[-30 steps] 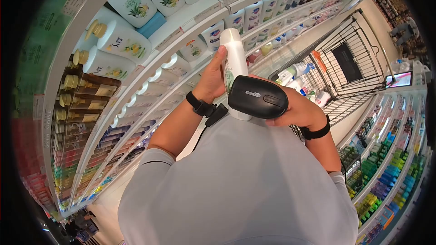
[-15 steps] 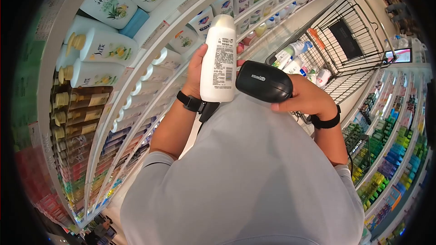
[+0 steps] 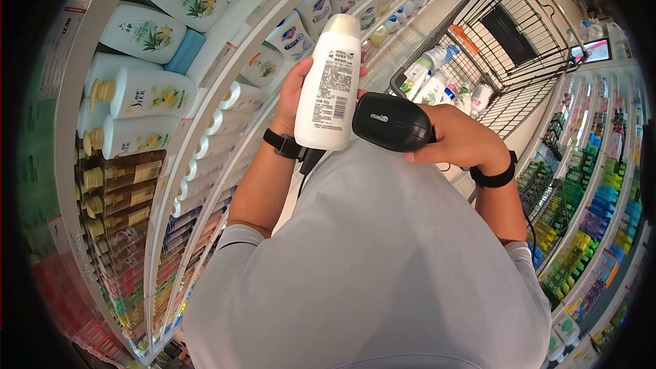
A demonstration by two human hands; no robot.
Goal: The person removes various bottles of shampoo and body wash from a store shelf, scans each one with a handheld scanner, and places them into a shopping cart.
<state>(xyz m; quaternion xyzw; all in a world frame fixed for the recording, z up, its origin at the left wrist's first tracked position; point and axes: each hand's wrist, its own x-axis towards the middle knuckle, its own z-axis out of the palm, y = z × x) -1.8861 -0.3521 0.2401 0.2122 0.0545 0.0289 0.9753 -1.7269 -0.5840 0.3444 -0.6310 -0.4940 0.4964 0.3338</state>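
Note:
My left hand [image 3: 294,99] is wrapped round a white plastic bottle [image 3: 330,89], holding it upright with its cap at the top. The bottle's back label, with printed text and a barcode, faces me. In my right hand [image 3: 466,138] is a black rounded handheld device that looks like a barcode scanner [image 3: 391,121]. Its front end is close beside the bottle's lower right side. The scanner's grip is hidden beneath its body and my fingers.
A wire shopping cart [image 3: 526,55] with several bottles [image 3: 437,82] in it stands ahead on the right. Shelves of pump bottles [image 3: 147,92] line the left side. Shelves of coloured goods [image 3: 574,219] run along the right, with a small screen [image 3: 591,51] beyond.
The bottle has shifted slightly to the left and up, and leans a little more to the right. The scanner has moved slightly left with it. Both grips are unchanged.

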